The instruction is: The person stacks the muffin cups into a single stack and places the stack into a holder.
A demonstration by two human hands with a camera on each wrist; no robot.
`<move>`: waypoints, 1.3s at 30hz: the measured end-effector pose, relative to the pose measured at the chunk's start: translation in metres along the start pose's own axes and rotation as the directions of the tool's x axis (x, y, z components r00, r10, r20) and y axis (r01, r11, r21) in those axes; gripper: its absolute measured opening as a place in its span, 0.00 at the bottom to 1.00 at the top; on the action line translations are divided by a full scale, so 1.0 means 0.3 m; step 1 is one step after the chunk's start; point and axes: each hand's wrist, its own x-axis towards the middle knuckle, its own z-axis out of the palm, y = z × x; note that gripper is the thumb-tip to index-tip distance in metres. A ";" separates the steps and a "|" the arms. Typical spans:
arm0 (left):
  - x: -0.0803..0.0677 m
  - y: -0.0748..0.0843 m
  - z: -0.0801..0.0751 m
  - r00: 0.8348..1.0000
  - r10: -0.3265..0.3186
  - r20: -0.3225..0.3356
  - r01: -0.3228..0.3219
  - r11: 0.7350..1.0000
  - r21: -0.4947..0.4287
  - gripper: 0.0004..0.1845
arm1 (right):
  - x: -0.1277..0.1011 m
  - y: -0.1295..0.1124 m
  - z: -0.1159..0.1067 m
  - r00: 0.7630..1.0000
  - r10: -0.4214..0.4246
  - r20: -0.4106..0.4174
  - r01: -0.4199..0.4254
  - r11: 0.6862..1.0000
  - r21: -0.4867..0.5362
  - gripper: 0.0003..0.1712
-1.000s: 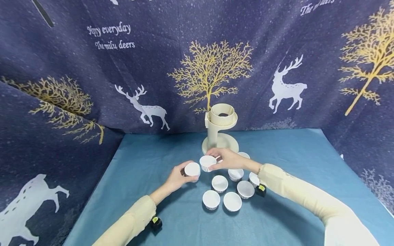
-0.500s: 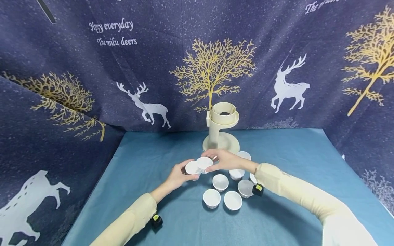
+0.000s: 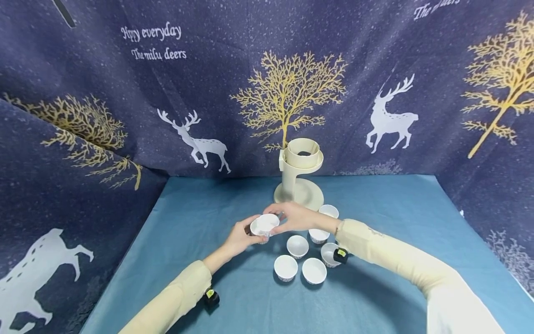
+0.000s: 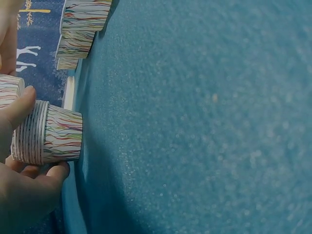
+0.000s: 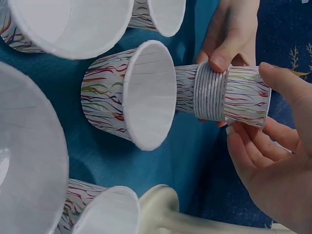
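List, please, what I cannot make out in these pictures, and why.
Head view: right side of one paper cup, behind the black wrist camera.
Left wrist view: most of the right hand, cut off by the left edge.
Right wrist view: exact count in the cup stack; its rims are too tightly packed.

The left hand [image 3: 241, 239] holds a stack of paper cups [image 4: 61, 134], white with thin, wavy coloured lines, the rims packed close together, mouth up. The right hand [image 3: 294, 217] holds a single cup [image 5: 246, 97] of the same pattern, mouth up, its rim overlapping the stack's top at about 2 o'clock in the head view; whether its base sits inside is unclear. Loose cups [image 3: 297, 247] stand mouth up between 3 and 5 o'clock.
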 end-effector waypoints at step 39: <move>0.032 -0.100 0.010 0.999 -0.028 -0.021 0.028 1.000 0.005 0.30 | 0.095 -0.047 0.042 1.000 0.009 -0.021 -0.014 0.967 -0.255 0.25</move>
